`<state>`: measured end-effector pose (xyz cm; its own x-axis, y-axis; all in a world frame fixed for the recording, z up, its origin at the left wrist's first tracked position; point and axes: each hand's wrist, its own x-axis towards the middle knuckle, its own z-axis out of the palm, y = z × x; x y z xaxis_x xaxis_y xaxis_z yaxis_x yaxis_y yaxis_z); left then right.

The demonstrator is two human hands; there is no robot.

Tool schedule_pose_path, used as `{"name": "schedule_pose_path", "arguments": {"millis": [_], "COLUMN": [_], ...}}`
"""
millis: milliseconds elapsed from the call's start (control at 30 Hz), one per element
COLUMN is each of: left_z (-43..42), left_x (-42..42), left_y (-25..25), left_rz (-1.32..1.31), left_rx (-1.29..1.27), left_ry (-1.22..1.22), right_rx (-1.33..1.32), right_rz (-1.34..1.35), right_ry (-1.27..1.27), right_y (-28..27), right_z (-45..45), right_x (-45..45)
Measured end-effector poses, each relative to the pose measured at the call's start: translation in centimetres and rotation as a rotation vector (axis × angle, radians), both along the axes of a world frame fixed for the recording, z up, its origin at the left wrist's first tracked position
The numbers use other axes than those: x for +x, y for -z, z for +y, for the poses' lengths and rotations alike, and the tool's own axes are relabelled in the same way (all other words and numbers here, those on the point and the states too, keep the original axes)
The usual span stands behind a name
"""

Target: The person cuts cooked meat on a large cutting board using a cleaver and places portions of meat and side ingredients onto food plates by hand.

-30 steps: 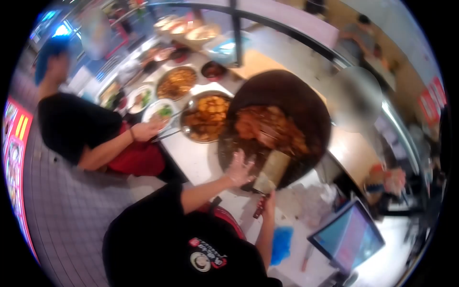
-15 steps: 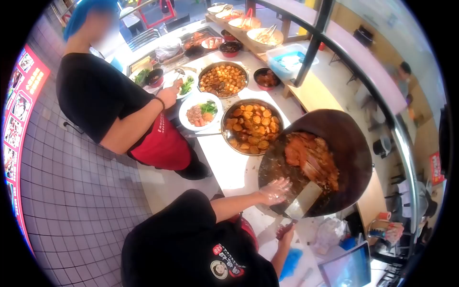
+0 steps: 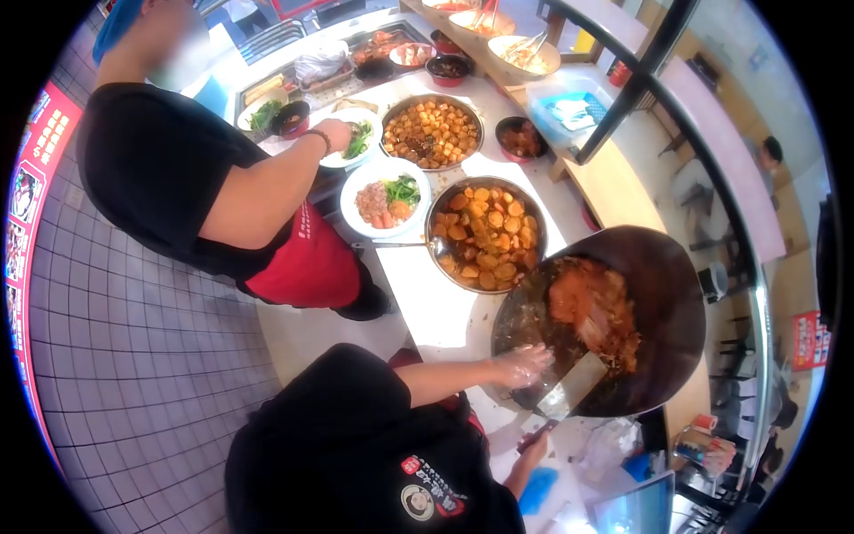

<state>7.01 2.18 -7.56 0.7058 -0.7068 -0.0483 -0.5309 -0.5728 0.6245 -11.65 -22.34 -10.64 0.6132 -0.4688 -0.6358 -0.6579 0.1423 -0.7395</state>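
My left hand (image 3: 525, 364), in a clear plastic glove, is open over the near rim of a large dark wok-like pan (image 3: 663, 320). It holds nothing. My right hand (image 3: 527, 454) is closed around the dark handle of a cleaver (image 3: 574, 386). The cleaver's broad rectangular blade reaches over the rim, its far end beside the reddish-brown meat (image 3: 587, 298) in the pan. Whether blade and meat touch, I cannot tell. Dark liquid or loose bits lie around the meat.
Left of the pan are trays of sliced potatoes (image 3: 489, 233) and tofu cubes (image 3: 433, 132), and a white bowl of meat and greens (image 3: 385, 198). A co-worker's hand (image 3: 334, 136) is at another bowl. A metal rail (image 3: 762, 356) runs at right; a screen (image 3: 632, 512) stands below.
The view has shifted slightly. My cleaver's blade has turned and looks narrower, while my left hand stays near the pan's rim. The co-worker's hand has moved up to the bowl of greens.
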Motion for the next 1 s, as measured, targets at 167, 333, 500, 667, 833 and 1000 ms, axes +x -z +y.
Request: {"name": "schedule_pose_path", "arguments": {"millis": [167, 333, 500, 667, 833, 1000], "left_z": [-0.9, -0.7, -1.0, -1.1, -1.1, -0.8], "left_x": [1.5, 1.4, 2.1, 1.7, 1.4, 1.2], "left_y": [0.0, -0.1, 1.5, 1.7, 2.9, 2.4], "left_rz": [0.099, 0.043, 0.012, -0.004, -0.055, -0.101], "left_rx": [-0.03, 0.017, 0.035, 0.014, -0.046, -0.053], "left_ry": [0.003, 0.074, 0.101, 0.088, 0.047, 0.045], "right_rx": [-0.037, -0.047, -0.086, -0.071, -0.077, -0.092], "right_rz": [-0.056, -0.041, -0.041, -0.06, -0.082, -0.116], "right_ry": [0.017, 0.04, 0.078, 0.02, 0.021, 0.032], "right_y": [-0.1, -0.2, 0.1, -0.1, -0.2, 0.3], "right_z": [0.4, 1.0, 1.4, 0.8, 0.9, 1.0], "right_x": [0.4, -0.4, 0.1, -0.3, -0.2, -0.6]}}
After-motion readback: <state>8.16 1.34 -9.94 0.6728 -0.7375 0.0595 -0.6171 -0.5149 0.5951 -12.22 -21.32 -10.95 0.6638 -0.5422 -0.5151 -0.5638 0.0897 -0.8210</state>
